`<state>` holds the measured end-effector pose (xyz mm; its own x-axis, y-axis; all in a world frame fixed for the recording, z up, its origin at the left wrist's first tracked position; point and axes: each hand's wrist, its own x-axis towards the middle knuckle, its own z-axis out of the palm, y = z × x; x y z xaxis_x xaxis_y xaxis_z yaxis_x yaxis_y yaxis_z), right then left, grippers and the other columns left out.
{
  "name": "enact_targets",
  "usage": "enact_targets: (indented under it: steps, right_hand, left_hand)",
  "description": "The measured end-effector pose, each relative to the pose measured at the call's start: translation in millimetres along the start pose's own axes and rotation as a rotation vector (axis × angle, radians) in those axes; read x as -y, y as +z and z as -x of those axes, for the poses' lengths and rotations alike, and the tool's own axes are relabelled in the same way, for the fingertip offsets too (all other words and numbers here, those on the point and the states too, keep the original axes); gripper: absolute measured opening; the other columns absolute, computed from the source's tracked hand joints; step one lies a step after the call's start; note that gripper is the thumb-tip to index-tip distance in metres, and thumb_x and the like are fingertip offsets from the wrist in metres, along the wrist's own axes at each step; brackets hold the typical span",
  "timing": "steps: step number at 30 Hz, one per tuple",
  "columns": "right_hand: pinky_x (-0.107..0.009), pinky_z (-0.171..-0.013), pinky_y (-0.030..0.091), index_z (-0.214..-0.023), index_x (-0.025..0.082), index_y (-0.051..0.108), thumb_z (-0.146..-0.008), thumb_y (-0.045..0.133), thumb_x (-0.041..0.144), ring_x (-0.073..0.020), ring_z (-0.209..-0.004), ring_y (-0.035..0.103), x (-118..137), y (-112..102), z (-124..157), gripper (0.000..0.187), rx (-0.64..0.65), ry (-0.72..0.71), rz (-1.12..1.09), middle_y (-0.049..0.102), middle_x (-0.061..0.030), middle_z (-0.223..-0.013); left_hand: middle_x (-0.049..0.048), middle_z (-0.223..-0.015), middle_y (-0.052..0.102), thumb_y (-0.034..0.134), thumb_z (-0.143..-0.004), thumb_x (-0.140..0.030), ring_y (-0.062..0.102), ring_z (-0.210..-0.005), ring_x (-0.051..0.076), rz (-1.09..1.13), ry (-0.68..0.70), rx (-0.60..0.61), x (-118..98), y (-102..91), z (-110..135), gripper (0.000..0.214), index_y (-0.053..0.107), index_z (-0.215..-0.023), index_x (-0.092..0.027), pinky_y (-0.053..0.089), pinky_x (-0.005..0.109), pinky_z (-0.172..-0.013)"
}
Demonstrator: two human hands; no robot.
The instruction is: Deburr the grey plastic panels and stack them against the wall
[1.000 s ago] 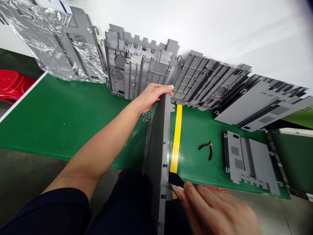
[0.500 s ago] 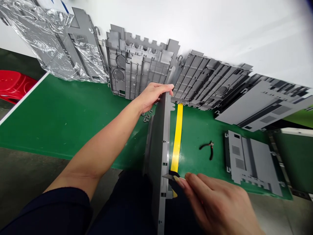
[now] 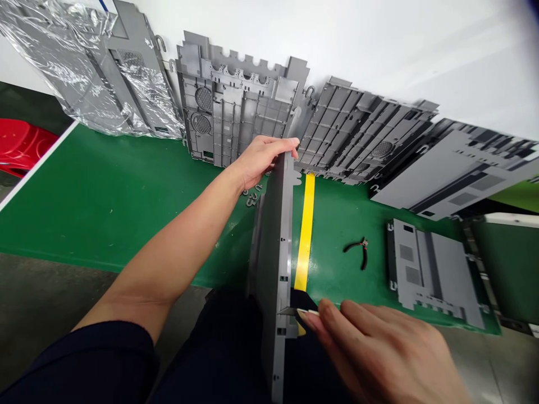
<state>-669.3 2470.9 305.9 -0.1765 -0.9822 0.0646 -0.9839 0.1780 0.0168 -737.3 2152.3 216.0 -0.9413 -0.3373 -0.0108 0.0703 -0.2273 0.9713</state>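
Note:
A grey plastic panel (image 3: 272, 241) stands on edge in front of me, its narrow side with small slots facing up toward me. My left hand (image 3: 265, 158) is closed over the panel's far end, thumb across the top. In my right hand (image 3: 379, 342) is a knife with a thin pointed blade (image 3: 288, 310); most of its handle is hidden by the fingers. The blade lies against the panel's narrow edge, close to one of the slots.
Several ribbed grey panels (image 3: 236, 112) lean on the white wall, one stack under clear plastic film (image 3: 71, 67). Cutting pliers (image 3: 361, 251) and another panel (image 3: 438, 269) lie right on the green table (image 3: 126, 207). Small grey hook-shaped scraps (image 3: 251, 198) sit beyond my left wrist. A red object (image 3: 25, 146) is far left.
The knife blade has slid slightly nearer to me along the panel's edge, my right hand moving with it. My left hand keeps its hold; the view has shifted a little.

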Motion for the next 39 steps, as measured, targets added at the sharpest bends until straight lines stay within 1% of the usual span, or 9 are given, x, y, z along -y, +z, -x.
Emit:
enact_targets:
  steps: [6,10,13,16,18,20,24,33,39]
  right_hand:
    - [-0.033,-0.048,0.031,-0.084,0.022,0.063,-0.105,0.057,0.039,-0.0123,-0.047,0.053,-4,-4,-8,0.028,0.024,-0.042,-0.066,0.055,0.0033,-0.060]
    - [-0.027,-0.051,0.035,-0.073,0.023,0.053,-0.107,0.054,0.034,-0.0094,-0.049,0.051,-11,-10,-14,0.036,0.152,0.027,-0.399,0.055,0.0049,-0.059]
    - [-0.024,-0.053,0.036,-0.070,0.022,0.047,-0.109,0.049,0.038,-0.0088,-0.052,0.047,-18,-8,-4,0.042,0.191,0.275,-0.767,0.049,0.0048,-0.061]
    - [-0.026,-0.052,0.034,-0.067,0.021,0.048,-0.106,0.049,0.050,-0.0110,-0.055,0.039,-25,9,21,0.048,0.074,0.650,-1.116,0.040,0.0032,-0.062]
    - [-0.028,-0.051,0.031,-0.068,0.021,0.054,-0.103,0.050,0.059,-0.0118,-0.054,0.035,-28,29,39,0.052,-0.051,0.892,-1.337,0.038,0.0029,-0.059]
    - [-0.028,-0.048,0.027,-0.073,0.020,0.061,-0.099,0.051,0.067,-0.0111,-0.051,0.031,-28,51,52,0.055,-0.232,1.122,-1.541,0.037,0.0036,-0.054]
    - [-0.026,-0.044,0.021,-0.080,0.019,0.064,-0.094,0.058,0.071,-0.0077,-0.044,0.024,-24,86,59,0.055,-0.468,1.419,-1.821,0.038,0.0056,-0.049]
    - [-0.023,-0.042,0.018,-0.083,0.018,0.063,-0.089,0.065,0.072,-0.0051,-0.042,0.022,-21,117,64,0.054,-0.491,1.447,-1.925,0.039,0.0077,-0.050]
    - [-0.021,-0.043,0.015,-0.083,0.017,0.064,-0.086,0.068,0.074,-0.0038,-0.044,0.020,-18,134,76,0.057,-0.502,1.448,-1.937,0.037,0.0086,-0.051]
  left_hand:
    - [0.0046,-0.074,0.066,0.076,-0.085,-0.050,0.067,-0.074,0.015,-0.007,-0.019,-0.014,0,1.7,1,0.035,0.070,-0.074,-0.018,0.053,0.032,-0.080]
    - [0.0071,-0.084,0.070,0.072,-0.087,-0.056,0.069,-0.084,0.017,-0.056,-0.018,0.023,0,-1.6,-6,0.038,0.073,-0.082,-0.019,0.053,0.033,-0.083]
    - [0.0095,-0.101,0.074,0.068,-0.089,-0.057,0.068,-0.107,0.023,-0.229,0.087,-0.065,-15,-1.3,7,0.038,0.077,-0.100,-0.022,0.052,0.036,-0.095]
    - [0.0082,-0.124,0.073,0.066,-0.090,-0.052,0.058,-0.133,0.028,-0.490,0.312,-0.124,-41,8.8,59,0.037,0.076,-0.119,-0.031,0.044,0.045,-0.114]
    - [0.0058,-0.125,0.074,0.067,-0.088,-0.047,0.059,-0.133,0.029,-0.637,0.408,0.112,-57,18.9,107,0.033,0.077,-0.119,-0.037,0.038,0.051,-0.122]
    - [0.0043,-0.118,0.077,0.074,-0.081,-0.041,0.065,-0.126,0.030,-0.760,0.487,0.521,-70,28.4,149,0.041,0.076,-0.122,-0.040,0.035,0.052,-0.126]
    - [0.0048,-0.111,0.079,0.074,-0.075,-0.030,0.072,-0.106,0.029,-0.935,0.557,1.008,-78,42.0,184,0.049,0.076,-0.123,-0.040,0.044,0.048,-0.122]
    - [0.0075,-0.093,0.074,0.074,-0.075,-0.038,0.064,-0.082,0.027,-1.126,0.784,1.221,-66,52.5,177,0.010,0.075,-0.078,-0.029,0.036,0.063,-0.124]
    - [0.0027,-0.088,0.077,0.067,-0.093,-0.031,0.064,-0.117,0.028,-1.002,0.698,1.145,-83,64.9,160,0.007,0.073,-0.089,-0.030,0.018,0.060,-0.131]
